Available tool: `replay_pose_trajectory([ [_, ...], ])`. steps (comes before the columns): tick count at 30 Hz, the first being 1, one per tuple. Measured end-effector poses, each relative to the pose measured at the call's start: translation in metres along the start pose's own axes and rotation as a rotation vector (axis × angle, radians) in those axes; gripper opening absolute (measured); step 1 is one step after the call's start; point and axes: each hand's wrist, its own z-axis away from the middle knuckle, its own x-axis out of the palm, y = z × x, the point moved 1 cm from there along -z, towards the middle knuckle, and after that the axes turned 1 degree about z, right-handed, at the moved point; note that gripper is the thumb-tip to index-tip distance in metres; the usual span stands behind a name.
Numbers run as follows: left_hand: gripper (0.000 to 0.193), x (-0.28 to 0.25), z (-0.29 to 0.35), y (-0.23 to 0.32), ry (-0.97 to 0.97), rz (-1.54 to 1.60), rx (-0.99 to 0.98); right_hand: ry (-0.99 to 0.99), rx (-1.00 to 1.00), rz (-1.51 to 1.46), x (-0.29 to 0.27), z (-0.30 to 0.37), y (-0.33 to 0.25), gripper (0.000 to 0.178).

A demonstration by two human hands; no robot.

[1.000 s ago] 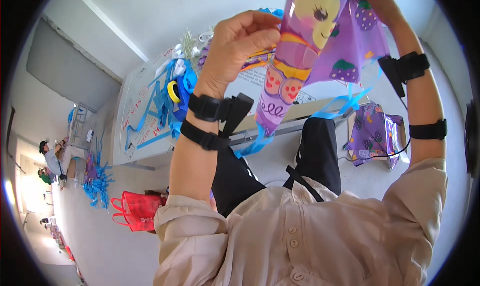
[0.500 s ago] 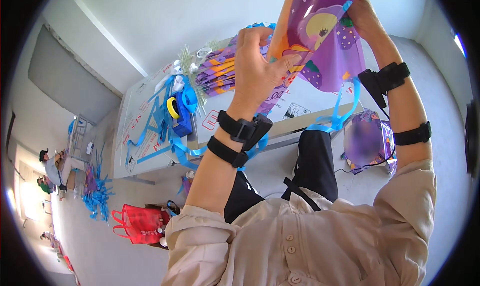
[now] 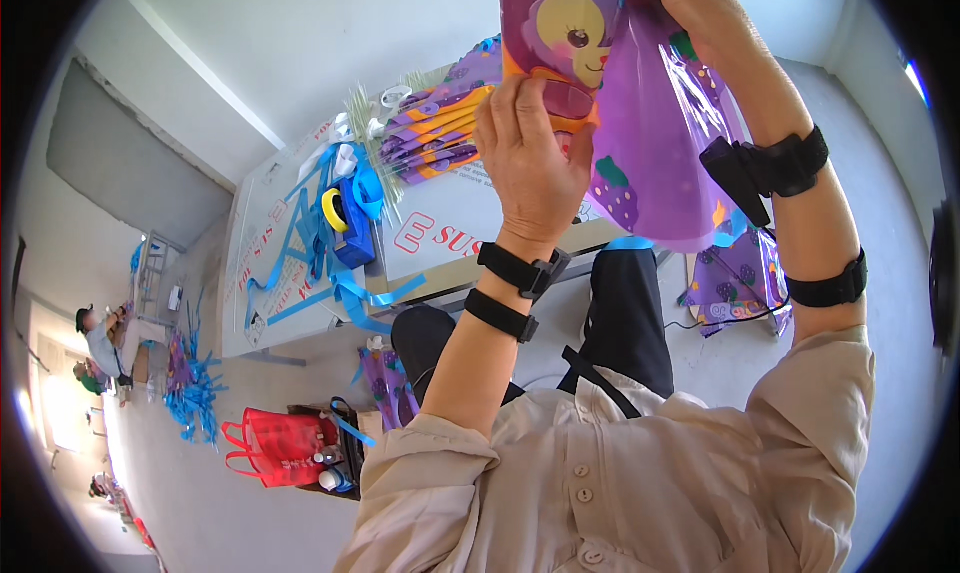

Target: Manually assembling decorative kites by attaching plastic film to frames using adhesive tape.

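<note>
A glossy purple plastic sheet (image 3: pixel 650 153), printed with a cartoon character and strawberries, is held up over the near side of the table. My left hand (image 3: pixel 535 153) grips its folded orange-edged part, fingers bent over the front and thumb along the right. Up at the top edge of the picture, my right hand (image 3: pixel 700 18) is closed on the sheet's upper part, its fingertips partly hidden. The sheet's top runs out of view. Beyond my left hand lies a stack of folded purple and orange sheets (image 3: pixel 440 123).
On the table (image 3: pixel 430 213) are a blue tape dispenser (image 3: pixel 352 228) with a yellow core, loose blue ribbons (image 3: pixel 300 228) and thin clear sticks (image 3: pixel 370 123). A purple printed box (image 3: pixel 740 283) stands on the floor at right, a red bag (image 3: pixel 280 448) at left. Other people (image 3: pixel 105 343) sit far left.
Both hands have shifted; the right moved left and up, the left moved right and slightly down. The sheet has turned, its purple panel now hanging wider and lower.
</note>
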Motion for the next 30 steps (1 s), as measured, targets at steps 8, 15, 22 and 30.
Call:
replay_pose_trajectory([
  [8, 0.048, 0.004, 0.002, -0.012, 0.081, 0.082, -0.095, -0.099, 0.016, -0.300, 0.003, 0.002, -0.003, 0.017],
  [15, 0.030, 0.005, 0.004, -0.015, 0.048, 0.180, -0.179, -0.063, 0.117, -0.303, 0.000, 0.014, -0.018, 0.017],
  [22, 0.025, -0.006, 0.007, -0.011, 0.294, 0.406, -0.314, -0.017, 0.164, -0.253, -0.003, 0.011, -0.004, 0.018],
  [30, 0.020, -0.029, 0.002, -0.019, 0.278, 0.313, -0.189, 0.002, 0.134, -0.255, -0.008, -0.001, 0.032, 0.013],
])
